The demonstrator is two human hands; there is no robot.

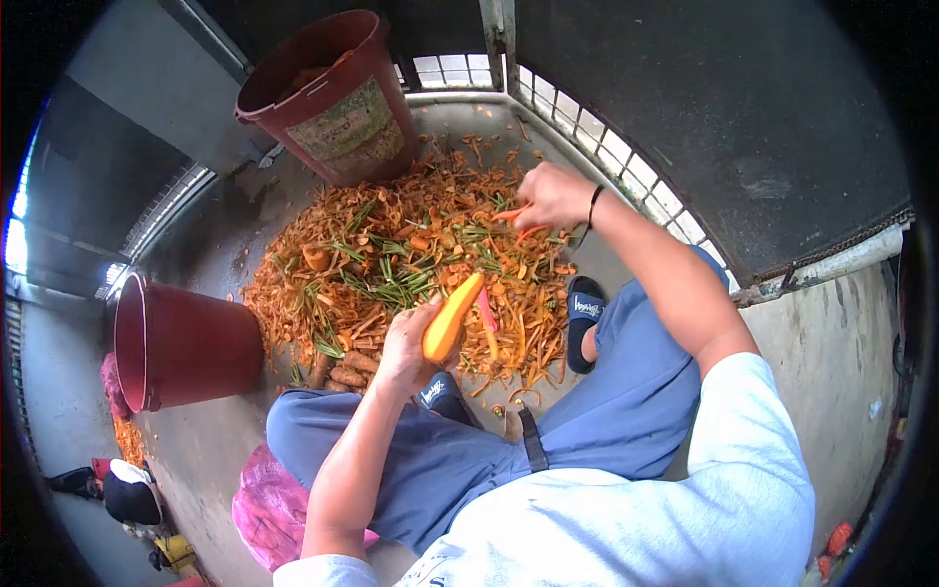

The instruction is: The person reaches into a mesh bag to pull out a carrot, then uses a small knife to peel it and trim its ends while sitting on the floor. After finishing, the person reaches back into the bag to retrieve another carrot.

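My left hand (404, 344) is closed around a peeled carrot (453, 320), bright orange and smooth, its narrow end pointing up and right. My right hand (559, 199) is raised over the right side of the pile and slightly blurred. Its fingers are closed on an orange-red peeler (513, 214), partly covered by the hand. Beneath both hands spreads a heap of carrot peelings (342, 235) mixed with green stem pieces (386, 277). A pink strip-like object (486, 309) shows just right of the carrot. Unpeeled carrots (350, 376) lie at the heap's near edge, left of my foot.
A large maroon bucket (337, 117) with orange contents stands behind the heap. Another maroon bucket (191, 342) is at the left. A pink bag (271, 509) lies beside my left knee. Wall panels and a grille (587, 127) bound the far side.
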